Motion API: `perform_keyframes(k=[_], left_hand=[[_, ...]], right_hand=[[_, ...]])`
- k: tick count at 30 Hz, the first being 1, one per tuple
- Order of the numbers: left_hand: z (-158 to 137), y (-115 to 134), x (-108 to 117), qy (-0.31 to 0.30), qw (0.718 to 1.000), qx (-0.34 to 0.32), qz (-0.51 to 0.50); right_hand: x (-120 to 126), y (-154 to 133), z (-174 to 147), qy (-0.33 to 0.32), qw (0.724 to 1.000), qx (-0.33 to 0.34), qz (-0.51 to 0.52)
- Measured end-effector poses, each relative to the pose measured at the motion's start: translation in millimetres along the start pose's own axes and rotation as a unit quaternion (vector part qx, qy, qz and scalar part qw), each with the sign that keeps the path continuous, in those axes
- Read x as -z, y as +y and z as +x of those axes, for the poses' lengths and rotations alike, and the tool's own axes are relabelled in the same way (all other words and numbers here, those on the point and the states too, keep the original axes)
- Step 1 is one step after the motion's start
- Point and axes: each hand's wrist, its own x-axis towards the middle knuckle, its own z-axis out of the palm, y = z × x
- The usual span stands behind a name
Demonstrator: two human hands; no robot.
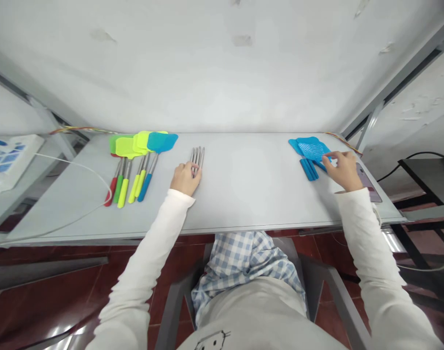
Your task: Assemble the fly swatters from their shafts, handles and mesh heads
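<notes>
My left hand (186,179) is closed around the lower ends of several thin metal rods (197,156), which lie side by side on the table. At the right, the thumb and forefinger of my right hand (343,169) pinch the edge of a blue fly swatter head (312,147). More blue heads lie under it, fanned out. Just below them are several short blue handles (308,169), placed side by side. Over on the left lies a group of assembled fly swatters with yellow-green heads (126,147), a blue head (161,141) and red, green, yellow and blue handles (145,187).
The grey table (247,194) runs along a white wall. A phone (368,183) lies beside my right wrist. A white cable (87,167) crosses the table's left end. A white-and-blue package (11,163) stands at the far left. Metal frame posts (371,124) rise at both ends.
</notes>
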Motion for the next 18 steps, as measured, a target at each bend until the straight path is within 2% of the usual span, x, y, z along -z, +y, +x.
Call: perform_keyframes(k=[4,7,12,14,16,17,18], left_hand=[[9.5,17.8,-10.5,-0.033,0.999,0.020,0.038],[13.9,26.7,-13.6,-0.037,0.998,0.036,0.045],[20.5,36.3,-13.2,-0.036,0.999,0.033,0.015],[23.3,41.1,-13.0,-0.050,0.998,0.036,-0.033],[25.5,48.3,-14.4,-0.110,0.982,0.058,-0.139],[26.3,52.8,-16.0,-0.158,0.961,0.073,-0.215],[26.7,57.7,-18.4,-0.211,0.927,0.088,-0.298]], right_hand=[[-20.6,-27.2,1.9,-0.024,0.998,0.063,-0.008],[-31.3,-36.2,-3.1,-0.066,0.995,0.063,-0.028],[-37.3,-39.8,-7.3,-0.073,0.993,0.084,-0.035],[-38.2,-43.2,-7.1,-0.088,0.989,0.121,-0.005],[-40.0,-49.9,-6.9,-0.108,0.977,0.177,0.041],[-41.5,-54.2,-6.7,-0.117,0.970,0.206,0.062],[-43.4,-59.0,-6.3,-0.124,0.962,0.230,0.077]])
